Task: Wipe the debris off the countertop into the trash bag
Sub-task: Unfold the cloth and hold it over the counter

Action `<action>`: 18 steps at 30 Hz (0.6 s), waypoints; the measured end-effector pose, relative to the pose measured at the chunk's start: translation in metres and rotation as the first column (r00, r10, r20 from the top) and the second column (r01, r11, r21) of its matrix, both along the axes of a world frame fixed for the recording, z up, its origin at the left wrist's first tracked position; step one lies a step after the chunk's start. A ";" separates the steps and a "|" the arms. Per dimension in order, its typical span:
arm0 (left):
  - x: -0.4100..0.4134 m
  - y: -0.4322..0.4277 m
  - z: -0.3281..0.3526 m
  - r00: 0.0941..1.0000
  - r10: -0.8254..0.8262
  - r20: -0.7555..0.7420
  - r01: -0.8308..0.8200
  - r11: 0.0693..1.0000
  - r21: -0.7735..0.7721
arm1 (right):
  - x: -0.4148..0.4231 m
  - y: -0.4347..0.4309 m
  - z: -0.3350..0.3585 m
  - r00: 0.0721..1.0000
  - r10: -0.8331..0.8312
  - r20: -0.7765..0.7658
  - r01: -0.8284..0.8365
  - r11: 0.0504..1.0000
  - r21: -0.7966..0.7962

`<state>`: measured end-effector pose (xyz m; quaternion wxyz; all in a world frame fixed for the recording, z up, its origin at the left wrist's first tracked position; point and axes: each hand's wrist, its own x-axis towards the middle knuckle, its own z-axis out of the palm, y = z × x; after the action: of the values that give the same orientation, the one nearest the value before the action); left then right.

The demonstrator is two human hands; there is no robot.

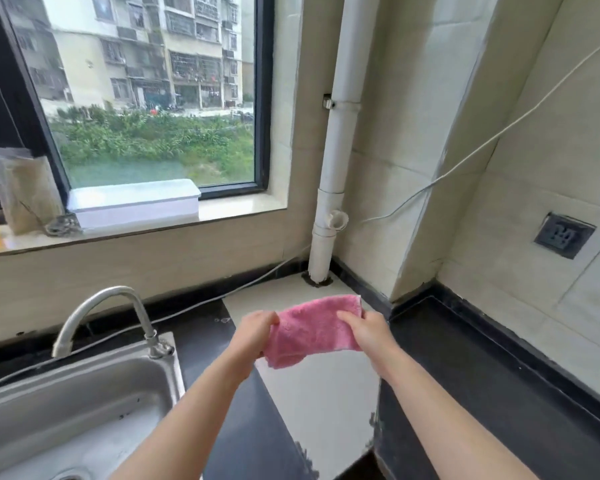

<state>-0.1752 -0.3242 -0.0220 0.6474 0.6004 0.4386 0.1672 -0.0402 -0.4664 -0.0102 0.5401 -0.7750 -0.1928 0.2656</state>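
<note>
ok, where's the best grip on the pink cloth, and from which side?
Probably its two short ends, coming in from left and right. The cloth is a limp sheet spread wide, and the left hand and right hand pinch those ends.

A: Where is the fluffy pink rectangular cloth [312, 330] hanging?
B: It's stretching out in the air, near-left corner drooping, over the pale strip of the black stone countertop [465, 393].

pink cloth [312, 329], black countertop [465, 368], white pipe [338, 150], silver sink [84, 386].
</note>
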 end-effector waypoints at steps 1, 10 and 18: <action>0.009 0.016 0.006 1.000 -0.023 0.004 0.023 0.997 0.072 | 0.014 0.014 0.006 0.999 0.021 0.024 -0.021 1.000 0.004; 0.079 0.169 0.051 0.962 -0.107 -0.251 0.257 0.666 0.700 | 0.139 0.173 0.037 0.957 0.162 0.241 -0.132 0.982 -0.136; 0.138 0.281 0.074 0.881 0.217 -0.421 0.310 0.408 0.859 | 0.193 0.333 0.064 0.855 0.253 0.453 -0.185 0.964 -0.190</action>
<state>-0.0373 -0.0432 0.0517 0.0921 0.8873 0.4010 0.2083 0.1528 -0.1338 0.0542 0.3872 -0.8251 -0.3866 0.1410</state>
